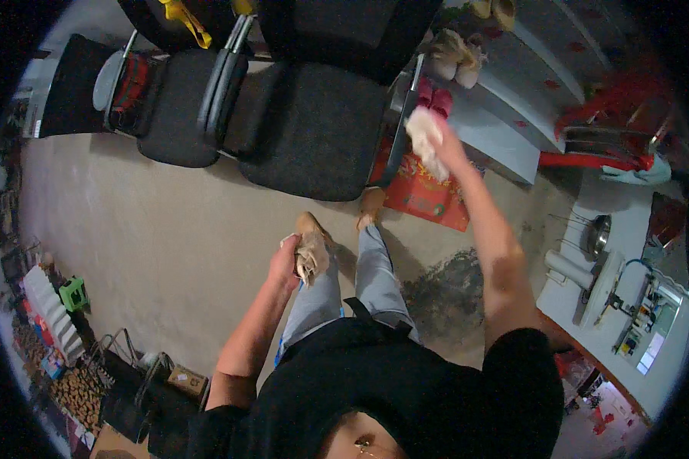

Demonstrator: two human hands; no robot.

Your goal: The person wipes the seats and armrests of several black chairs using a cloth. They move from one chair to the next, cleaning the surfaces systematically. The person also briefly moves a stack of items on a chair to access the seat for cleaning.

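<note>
My left hand (286, 261) is closed around a crumpled beige cloth (311, 261) in front of my left leg. My right hand (449, 146) reaches out to the upper right and grips a pale cream cloth (424, 135), slightly blurred. That cloth is over or beside the armrest (399, 137) of the nearer black office chair (321, 129); whether they touch I cannot tell. A second black chair (178, 106) stands to its left.
Steps (494, 109) at the upper right hold shoes (456, 60) and pink slippers (434, 98). A red mat (430, 198) lies on the floor by the chair. On the right is a white counter (568, 292); at the lower left, a green plastic stool (73, 294) and a cardboard box (186, 381).
</note>
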